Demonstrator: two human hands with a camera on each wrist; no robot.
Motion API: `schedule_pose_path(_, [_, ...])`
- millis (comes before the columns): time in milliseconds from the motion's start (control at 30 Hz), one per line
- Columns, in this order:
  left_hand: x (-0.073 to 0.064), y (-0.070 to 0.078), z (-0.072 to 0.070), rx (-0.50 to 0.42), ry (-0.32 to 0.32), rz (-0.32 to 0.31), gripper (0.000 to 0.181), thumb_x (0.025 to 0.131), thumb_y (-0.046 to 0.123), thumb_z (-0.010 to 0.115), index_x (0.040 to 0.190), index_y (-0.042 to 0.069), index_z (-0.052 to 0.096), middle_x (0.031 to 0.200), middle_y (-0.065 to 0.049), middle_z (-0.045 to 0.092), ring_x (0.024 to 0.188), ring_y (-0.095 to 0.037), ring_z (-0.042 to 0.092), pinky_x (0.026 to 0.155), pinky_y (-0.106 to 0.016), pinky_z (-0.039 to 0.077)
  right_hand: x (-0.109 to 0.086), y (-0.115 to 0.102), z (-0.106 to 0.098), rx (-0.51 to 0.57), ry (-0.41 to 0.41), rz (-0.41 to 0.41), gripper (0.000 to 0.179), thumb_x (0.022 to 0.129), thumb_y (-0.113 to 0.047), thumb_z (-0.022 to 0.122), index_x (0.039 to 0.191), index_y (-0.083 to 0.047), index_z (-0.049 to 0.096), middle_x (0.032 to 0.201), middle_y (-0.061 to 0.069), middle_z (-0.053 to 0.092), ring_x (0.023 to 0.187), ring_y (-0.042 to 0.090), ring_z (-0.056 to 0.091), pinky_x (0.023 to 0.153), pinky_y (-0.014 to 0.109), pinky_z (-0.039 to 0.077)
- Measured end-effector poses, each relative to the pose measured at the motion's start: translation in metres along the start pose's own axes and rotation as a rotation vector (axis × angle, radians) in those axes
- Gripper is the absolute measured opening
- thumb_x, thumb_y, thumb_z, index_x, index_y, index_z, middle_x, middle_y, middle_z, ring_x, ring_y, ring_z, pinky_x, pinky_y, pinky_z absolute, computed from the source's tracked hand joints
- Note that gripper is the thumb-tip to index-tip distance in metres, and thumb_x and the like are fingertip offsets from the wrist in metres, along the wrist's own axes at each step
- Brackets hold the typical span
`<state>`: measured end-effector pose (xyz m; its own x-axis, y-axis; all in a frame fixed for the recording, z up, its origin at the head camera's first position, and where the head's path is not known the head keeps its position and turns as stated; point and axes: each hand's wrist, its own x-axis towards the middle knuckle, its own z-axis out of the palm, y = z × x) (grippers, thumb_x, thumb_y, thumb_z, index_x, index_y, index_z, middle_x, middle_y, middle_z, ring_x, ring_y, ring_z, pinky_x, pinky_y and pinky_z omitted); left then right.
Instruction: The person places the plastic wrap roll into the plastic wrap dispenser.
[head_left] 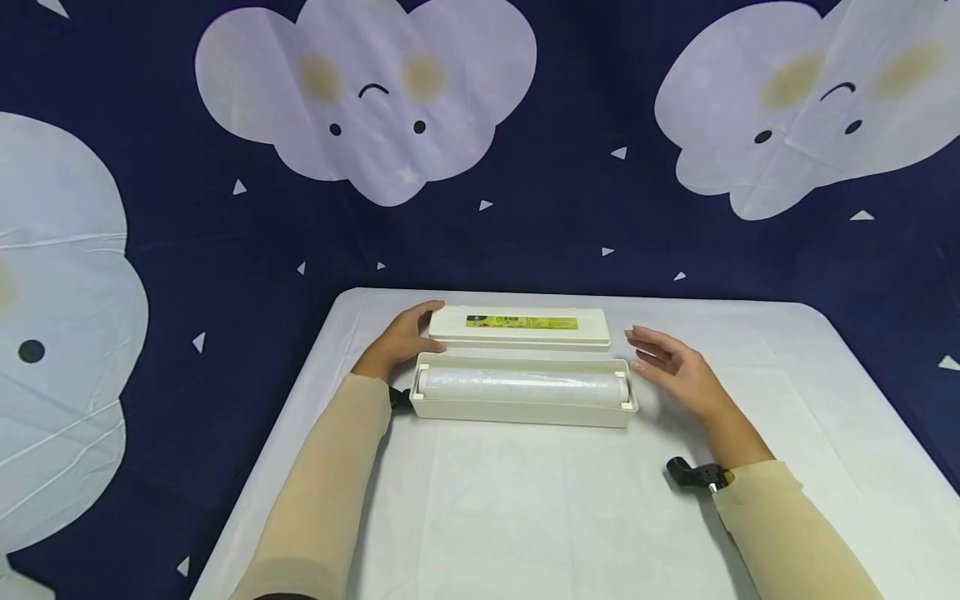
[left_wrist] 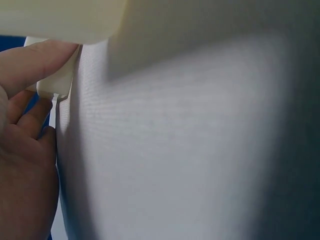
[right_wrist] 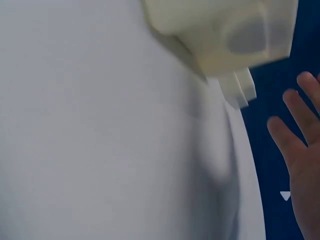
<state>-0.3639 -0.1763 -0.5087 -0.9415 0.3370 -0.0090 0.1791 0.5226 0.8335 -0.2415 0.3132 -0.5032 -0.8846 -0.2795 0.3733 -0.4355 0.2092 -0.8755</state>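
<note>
A long white box (head_left: 517, 412) stands without its lid on the table, and a roll of clear cling film (head_left: 521, 385) lies in it. Behind it lies the white lid (head_left: 525, 337), which carries a green and yellow label (head_left: 522, 322). My left hand (head_left: 401, 337) holds the lid's left end, thumb at the front and fingers toward the back. The left wrist view shows the thumb (left_wrist: 42, 62) against the lid's end (left_wrist: 55, 82). To the right of box and lid, my right hand (head_left: 675, 367) is held with fingers spread, touching neither; the right wrist view shows these fingers (right_wrist: 300, 112) apart.
The table (head_left: 525, 517) has a white cover and rounded far corners. Behind it hangs a dark blue cloth (head_left: 562, 225) with white clouds and small triangles. A black wrist mount (head_left: 697, 475) sits at the right cuff, and another (head_left: 400, 398) at the left.
</note>
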Motion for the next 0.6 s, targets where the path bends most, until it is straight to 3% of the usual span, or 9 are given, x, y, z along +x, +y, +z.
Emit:
schedule_pose_path(233, [-0.001, 0.0, 0.0, -0.015, 0.003, -0.018, 0.095, 0.076, -0.002, 0.093, 0.158, 0.007, 0.046, 0.165, -0.012, 0.039, 0.155, -0.028, 0.027, 0.125, -0.038, 0.022, 0.028, 0.001, -0.015, -0.112, 0.061, 0.149, 0.067, 0.094, 0.002, 0.078, 0.154, 0.001, 0.049, 0.151, 0.021, 0.053, 0.142, 0.039, 0.047, 0.117, 0.047, 0.037])
schedule_pose_path(600, [0.001, -0.004, 0.002, -0.029, 0.011, -0.006, 0.095, 0.077, -0.003, 0.092, 0.159, 0.005, 0.045, 0.165, -0.013, 0.04, 0.154, -0.027, 0.029, 0.124, -0.036, 0.023, 0.07, 0.019, -0.008, -0.148, -0.129, 0.28, 0.104, 0.086, -0.004, 0.089, 0.165, 0.001, 0.022, 0.169, 0.02, 0.026, 0.155, 0.041, 0.02, 0.124, 0.055, 0.021])
